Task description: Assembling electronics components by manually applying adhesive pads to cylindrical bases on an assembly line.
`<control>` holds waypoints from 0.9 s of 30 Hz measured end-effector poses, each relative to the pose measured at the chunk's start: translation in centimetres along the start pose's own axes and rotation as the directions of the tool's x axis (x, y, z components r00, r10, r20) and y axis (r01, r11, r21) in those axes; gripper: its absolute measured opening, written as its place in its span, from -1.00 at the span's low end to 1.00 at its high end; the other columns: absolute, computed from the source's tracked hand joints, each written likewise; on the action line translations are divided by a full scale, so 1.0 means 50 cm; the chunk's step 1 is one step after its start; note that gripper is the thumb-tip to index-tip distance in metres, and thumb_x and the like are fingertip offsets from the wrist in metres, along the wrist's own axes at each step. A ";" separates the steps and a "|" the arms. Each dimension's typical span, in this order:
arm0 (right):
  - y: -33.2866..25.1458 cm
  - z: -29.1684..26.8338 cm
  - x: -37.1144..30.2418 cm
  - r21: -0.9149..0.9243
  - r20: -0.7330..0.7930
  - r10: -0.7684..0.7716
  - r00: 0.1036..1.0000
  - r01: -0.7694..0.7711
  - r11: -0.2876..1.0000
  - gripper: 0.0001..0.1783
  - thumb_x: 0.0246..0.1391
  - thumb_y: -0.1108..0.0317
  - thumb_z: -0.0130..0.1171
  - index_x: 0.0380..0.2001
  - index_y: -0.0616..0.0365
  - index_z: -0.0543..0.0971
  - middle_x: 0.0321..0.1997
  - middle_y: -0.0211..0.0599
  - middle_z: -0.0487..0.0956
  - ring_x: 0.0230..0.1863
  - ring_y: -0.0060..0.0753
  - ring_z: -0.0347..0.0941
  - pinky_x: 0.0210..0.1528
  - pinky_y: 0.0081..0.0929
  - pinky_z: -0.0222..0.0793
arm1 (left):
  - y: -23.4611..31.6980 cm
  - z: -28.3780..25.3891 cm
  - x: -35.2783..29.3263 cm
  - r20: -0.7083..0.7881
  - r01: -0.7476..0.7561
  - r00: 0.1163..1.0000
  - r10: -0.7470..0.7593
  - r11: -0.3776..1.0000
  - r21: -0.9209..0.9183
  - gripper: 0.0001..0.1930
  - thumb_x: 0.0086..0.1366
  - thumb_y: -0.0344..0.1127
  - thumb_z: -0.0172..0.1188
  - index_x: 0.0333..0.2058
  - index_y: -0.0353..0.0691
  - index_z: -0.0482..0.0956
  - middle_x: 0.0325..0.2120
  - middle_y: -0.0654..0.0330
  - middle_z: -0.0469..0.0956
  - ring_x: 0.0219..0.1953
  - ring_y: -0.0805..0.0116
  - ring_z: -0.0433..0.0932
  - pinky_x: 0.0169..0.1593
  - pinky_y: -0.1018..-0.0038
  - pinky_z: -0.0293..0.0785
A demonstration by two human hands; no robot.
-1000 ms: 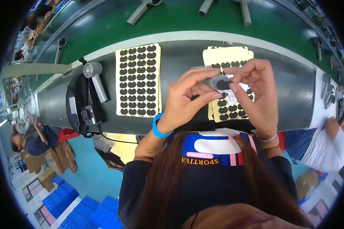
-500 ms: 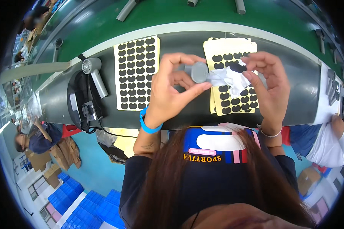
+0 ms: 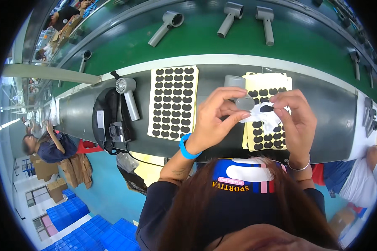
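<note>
My left hand [image 3: 218, 119] is closed around a grey hair-dryer-shaped housing [image 3: 235, 81]; its round flat end [image 3: 244, 103] shows between thumb and fingers. At the fingertips of my right hand [image 3: 296, 121] is a small black oval sticker [image 3: 266, 108], pinched near the housing's end. A crumpled white cloth or tissue [image 3: 271, 122] hangs between the two hands; which fingers hold it I cannot tell. Beneath them lies a stack of cream sticker sheets [image 3: 248, 138] with rows of black stickers. Left of my left hand is another such sheet [image 3: 152, 121].
On the dark bench, a grey dryer-like device [image 3: 131, 102] lies by a black bag [image 3: 100, 125] with a cable. Several grey housings [image 3: 228, 21] stand or lie on the green conveyor [image 3: 197, 42] beyond. Further grey pieces [image 3: 368, 115] sit at the right. Co-workers are on both sides.
The whole view has shifted, so more of the conveyor and its housings shows. The held housing's wider part now shows beyond my left fingers. Both hands keep their grip close together.
</note>
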State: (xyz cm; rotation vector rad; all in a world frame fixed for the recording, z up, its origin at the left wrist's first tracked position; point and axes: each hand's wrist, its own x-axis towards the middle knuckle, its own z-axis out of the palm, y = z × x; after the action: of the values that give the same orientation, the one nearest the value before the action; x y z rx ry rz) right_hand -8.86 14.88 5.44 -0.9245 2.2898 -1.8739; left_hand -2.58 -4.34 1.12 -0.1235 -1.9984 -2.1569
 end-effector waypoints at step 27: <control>-0.007 0.027 -0.019 0.301 0.084 0.239 0.967 -0.253 0.919 -0.66 -0.01 0.70 0.13 -0.22 0.19 0.27 -0.35 -0.29 0.48 -0.03 -0.33 0.49 -0.03 -0.52 0.40 | -0.005 0.032 -0.035 0.045 0.009 0.999 0.006 0.949 -0.315 -0.67 0.16 -0.71 0.12 -0.08 -0.44 0.38 0.00 -0.04 0.29 -0.18 0.23 0.59 -0.04 0.41 0.60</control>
State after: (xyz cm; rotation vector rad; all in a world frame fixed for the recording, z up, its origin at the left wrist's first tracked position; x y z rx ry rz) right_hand -7.43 14.08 5.07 -0.5994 1.9018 -1.9946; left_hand -1.07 -2.58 0.65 -0.2191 -1.6575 -2.4801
